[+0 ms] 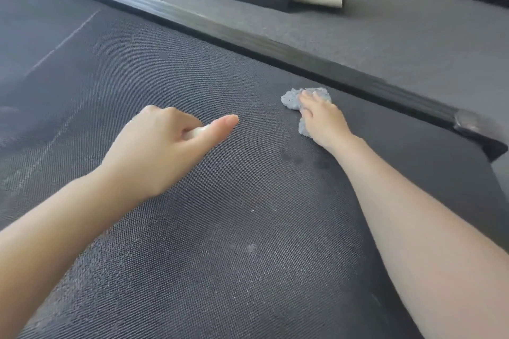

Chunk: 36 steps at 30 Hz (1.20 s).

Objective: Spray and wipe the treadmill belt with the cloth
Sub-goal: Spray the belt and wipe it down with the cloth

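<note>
Treadmill belt [220,256] under both hands. Left hand [162,146]: fingers curled in, thumb straight, gripping nothing. Damp spots [303,158] just behind right wrist. Right hand [322,118]: fingers straight, together, pressing blue cloth [289,99] flat on belt, cloth poking out past fingertips. Side rail [248,38] just beyond.

My head camera is looking forward and down, close over the treadmill belt [192,228], facing its far side rail [248,44].
</note>
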{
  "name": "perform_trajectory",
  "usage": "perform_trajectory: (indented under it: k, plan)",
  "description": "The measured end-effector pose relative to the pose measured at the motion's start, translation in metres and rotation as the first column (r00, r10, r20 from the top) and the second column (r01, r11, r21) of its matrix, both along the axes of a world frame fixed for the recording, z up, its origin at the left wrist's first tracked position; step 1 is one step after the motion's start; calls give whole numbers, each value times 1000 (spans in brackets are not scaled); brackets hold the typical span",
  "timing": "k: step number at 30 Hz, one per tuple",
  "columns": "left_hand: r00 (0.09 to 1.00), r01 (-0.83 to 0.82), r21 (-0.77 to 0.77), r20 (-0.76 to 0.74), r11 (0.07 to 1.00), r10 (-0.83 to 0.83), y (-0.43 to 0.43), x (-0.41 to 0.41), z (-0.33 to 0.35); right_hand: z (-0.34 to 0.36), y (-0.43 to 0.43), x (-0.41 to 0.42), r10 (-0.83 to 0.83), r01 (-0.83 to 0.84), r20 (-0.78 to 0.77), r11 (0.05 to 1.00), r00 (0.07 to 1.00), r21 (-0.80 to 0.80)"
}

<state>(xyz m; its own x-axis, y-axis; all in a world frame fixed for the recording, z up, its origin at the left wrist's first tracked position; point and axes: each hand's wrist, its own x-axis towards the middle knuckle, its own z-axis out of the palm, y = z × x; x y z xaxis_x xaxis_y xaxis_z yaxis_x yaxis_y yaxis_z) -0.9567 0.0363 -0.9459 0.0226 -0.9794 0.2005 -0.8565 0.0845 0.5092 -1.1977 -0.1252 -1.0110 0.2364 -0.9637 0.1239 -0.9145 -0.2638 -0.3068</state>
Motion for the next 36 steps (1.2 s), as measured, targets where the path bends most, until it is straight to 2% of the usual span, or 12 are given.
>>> perform_trajectory:
  k: [5, 8, 10, 13, 16, 21, 28, 33, 36]
  plan:
    - [1000, -27, 5, -4, 1000, 27, 18, -2, 6, 5, 62, 31, 149, -149, -10, 989, 989, 0]
    - [998, -60, -7, -13, 998, 60, 30, 0, 13, 7, 112, 58, 334, -335, 36, 942, 942, 11]
    - [998, -60, -17, -18, 998, 59, 36, 2, 16, 5, 148, 72, 479, -479, 64, 877, 875, -18]
    - [997, -69, -22, -19, 997, 69, 46, 5, 22, -3, 204, 85, 664, -663, 6, 747, 748, -55]
    - [995, -97, -11, -26, 995, 96, 56, 4, 28, -9, 251, 84, 778, -776, -9, 626, 628, -80]
    - [992, -125, -8, -35, 992, 124, 72, -3, 37, -15, 292, 60, 865, -860, 9, 500, 502, -103]
    - [982, -185, 24, -40, 982, 186, 82, -20, 39, -16, 278, 46, 906, -903, -69, 405, 418, -144]
    - [980, -193, 33, -35, 981, 194, 74, -31, 30, -20, 252, 33, 883, -887, -112, 441, 456, -140]
    - [982, -180, 35, -45, 983, 182, 71, -41, 28, -14, 216, 17, 804, -845, -263, 519, 533, -127]
